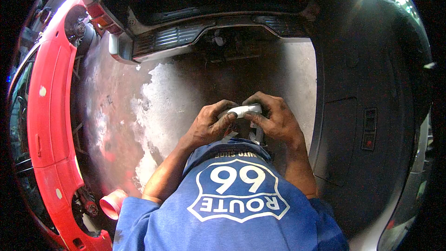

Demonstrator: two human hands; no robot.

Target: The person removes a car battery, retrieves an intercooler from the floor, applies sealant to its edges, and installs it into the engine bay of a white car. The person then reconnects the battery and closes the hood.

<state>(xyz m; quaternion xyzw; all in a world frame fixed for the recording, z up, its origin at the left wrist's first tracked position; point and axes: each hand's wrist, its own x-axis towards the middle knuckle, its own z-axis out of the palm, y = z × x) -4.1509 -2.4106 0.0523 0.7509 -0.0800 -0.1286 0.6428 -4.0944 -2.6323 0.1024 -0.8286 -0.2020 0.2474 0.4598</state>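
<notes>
In front of my chest I hold a small curved silver part (242,110) with both hands; its exact kind is hard to make out. My left hand (216,117) is closed on one end, thumb on top. At the other end, my right hand (273,115) grips with thumb and bent fingers. Dark grime covers the fingers of both hands. The fingers hide the part's ends. Just below it, close to my blue shirt (232,190), a small greyish thing (256,132) shows, too covered to name.
Ahead is a vehicle's rear bumper (167,37) with a tail light (103,17). A large black trim panel (353,79) with a switch recess (369,129) stands close on my right. Left are a red car body (49,107) and a pink bucket (113,203). The concrete floor (162,88) is stained.
</notes>
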